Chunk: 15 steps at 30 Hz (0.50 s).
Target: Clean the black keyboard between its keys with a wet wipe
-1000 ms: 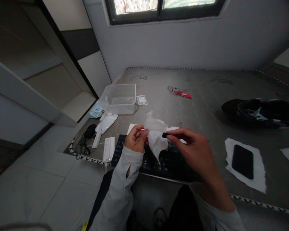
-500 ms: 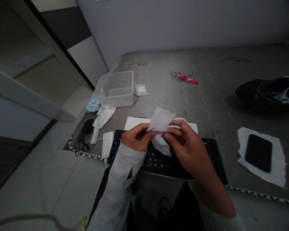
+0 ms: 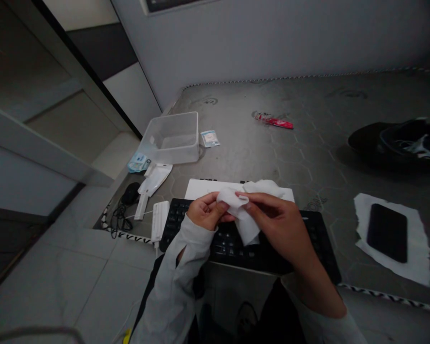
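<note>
Above a black keyboard [image 3: 232, 246], a soft white tissue [image 3: 246, 224] is pinched between my two hands. My left hand [image 3: 208, 210] grips its upper left part, thumb on top. On the other side my right hand [image 3: 277, 220] pinches a folded corner between thumb and fingers. The tissue's lower end hangs over the keys. Just behind the keyboard lies a white sheet-like object [image 3: 200, 188], with another crumpled white piece [image 3: 267, 187] on it, partly hidden by my right hand.
A clear plastic box [image 3: 175, 138] stands at the back left beside a small packet [image 3: 210, 138]. A mouse [image 3: 131, 192] and white power strip [image 3: 160, 220] lie near the left edge. A red wrapper [image 3: 274, 120], black cap [image 3: 397, 143] and phone [image 3: 387, 232] on white paper [image 3: 424, 258] lie farther right.
The tissue's upper part, which stood up flat, is now folded down and bunched between my fingers. The crumpled white piece behind shows more. The view has tilted slightly up.
</note>
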Each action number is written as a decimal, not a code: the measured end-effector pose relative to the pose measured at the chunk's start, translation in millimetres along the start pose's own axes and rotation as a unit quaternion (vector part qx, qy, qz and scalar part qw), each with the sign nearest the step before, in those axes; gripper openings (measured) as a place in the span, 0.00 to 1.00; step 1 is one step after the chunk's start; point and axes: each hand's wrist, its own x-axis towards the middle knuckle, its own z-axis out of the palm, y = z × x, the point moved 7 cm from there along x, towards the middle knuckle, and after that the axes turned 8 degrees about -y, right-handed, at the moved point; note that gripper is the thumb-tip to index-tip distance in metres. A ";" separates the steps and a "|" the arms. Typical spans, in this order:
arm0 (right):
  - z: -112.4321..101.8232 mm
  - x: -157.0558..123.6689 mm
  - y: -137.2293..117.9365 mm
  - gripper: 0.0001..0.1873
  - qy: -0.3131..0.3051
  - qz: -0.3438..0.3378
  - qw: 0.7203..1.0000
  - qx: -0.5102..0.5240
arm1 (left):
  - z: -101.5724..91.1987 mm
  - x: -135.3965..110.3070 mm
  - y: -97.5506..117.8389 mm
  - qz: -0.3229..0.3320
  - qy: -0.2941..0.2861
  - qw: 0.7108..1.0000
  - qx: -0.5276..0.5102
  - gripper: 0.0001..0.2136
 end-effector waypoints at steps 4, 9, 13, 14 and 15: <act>-3.6 -0.8 -6.0 0.08 0.018 -0.020 0.999 -0.044 | -6.6 2.6 0.4 -0.011 0.020 1.000 -0.017 0.24; 5.5 -2.5 -30.4 0.18 -0.031 -0.111 0.987 -0.112 | -7.2 -0.1 4.6 0.007 0.051 0.999 0.008 0.23; 4.5 -4.3 -30.9 0.12 0.012 -0.136 0.982 -0.127 | -2.6 -3.9 5.5 0.013 0.048 0.999 0.008 0.22; 3.9 -4.3 -28.7 0.11 0.019 -0.137 0.982 -0.125 | -1.9 -4.3 4.9 0.008 0.045 0.999 0.011 0.23; 3.2 -3.9 -26.0 0.11 0.024 -0.136 0.983 -0.122 | -1.3 -4.4 3.9 0.000 0.040 0.999 0.013 0.23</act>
